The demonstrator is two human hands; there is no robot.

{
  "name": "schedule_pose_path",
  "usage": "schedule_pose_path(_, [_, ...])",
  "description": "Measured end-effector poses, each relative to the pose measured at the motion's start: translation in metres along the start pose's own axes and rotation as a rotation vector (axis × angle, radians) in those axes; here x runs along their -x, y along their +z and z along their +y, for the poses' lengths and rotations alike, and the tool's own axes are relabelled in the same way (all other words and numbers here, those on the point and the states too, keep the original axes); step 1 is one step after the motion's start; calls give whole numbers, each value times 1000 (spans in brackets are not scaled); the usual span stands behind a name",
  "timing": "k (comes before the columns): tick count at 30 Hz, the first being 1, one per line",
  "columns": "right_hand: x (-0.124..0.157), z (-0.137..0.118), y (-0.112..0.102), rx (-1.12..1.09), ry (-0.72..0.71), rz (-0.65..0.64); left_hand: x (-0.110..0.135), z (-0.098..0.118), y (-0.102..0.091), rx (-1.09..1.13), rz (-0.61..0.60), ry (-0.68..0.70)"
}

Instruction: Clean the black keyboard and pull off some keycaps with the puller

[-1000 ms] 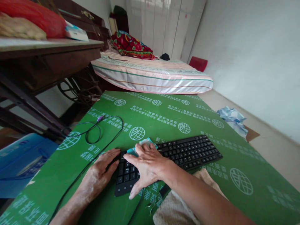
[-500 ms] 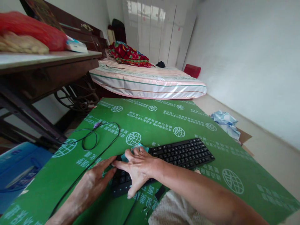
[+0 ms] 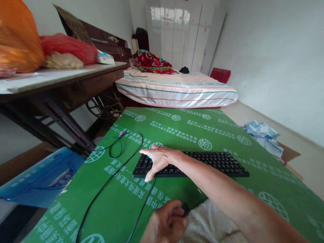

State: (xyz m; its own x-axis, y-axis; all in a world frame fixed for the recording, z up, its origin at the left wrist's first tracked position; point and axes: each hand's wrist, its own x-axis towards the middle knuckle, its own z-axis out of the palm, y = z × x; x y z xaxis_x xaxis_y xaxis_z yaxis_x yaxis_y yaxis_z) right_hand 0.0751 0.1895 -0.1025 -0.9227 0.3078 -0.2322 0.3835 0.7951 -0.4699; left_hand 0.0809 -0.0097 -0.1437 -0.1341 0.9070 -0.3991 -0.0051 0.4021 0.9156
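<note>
Right hand grip: fingers spread, thumb splayed wide; can't tell if the right hand [image 3: 160, 160] clasps anything or just presses down.
Under palm: sliver of teal material [image 3: 150, 157], mostly covered.
Right arm: comes in from lower right, forearm crossing over the middle of the keyboard [image 3: 215, 163], thumb at its near edge.
Left hand grip: fingers curled in; contents hidden, can't tell. Left hand [image 3: 167, 221] is low in view, just beside a small black piece [image 3: 186, 209] and a beige cloth [image 3: 212, 222].
Keyboard: flat on the green board [image 3: 177, 131], keys up, left end under the right hand.
Cable [image 3: 141, 211]: 1 run leaves the keyboard's near edge, heads to bottom of view.
Vs 0.5 s ago: left hand off the keyboard's left end, now nearer the body; keyboard sits squarer to the view, less slanted; right hand still over its left part.
</note>
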Motion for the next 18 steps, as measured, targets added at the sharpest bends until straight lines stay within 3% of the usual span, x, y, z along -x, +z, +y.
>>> schedule_pose_path(2, [-4, 2, -3, -37, 24, 1, -17, 1, 26, 286, -2, -170])
schedule_pose_path(4, [-8, 3, -7, -79, 41, 9, -36, 11, 45, 463, 74, -227])
schedule_pose_path(10, [-21, 7, -25, -211, 53, 72, -73, 52, 72, 632, 237, -69])
schedule_pose_path(18, [-21, 10, -59, -290, 71, 194, -99, 62, 90, 728, 398, 115])
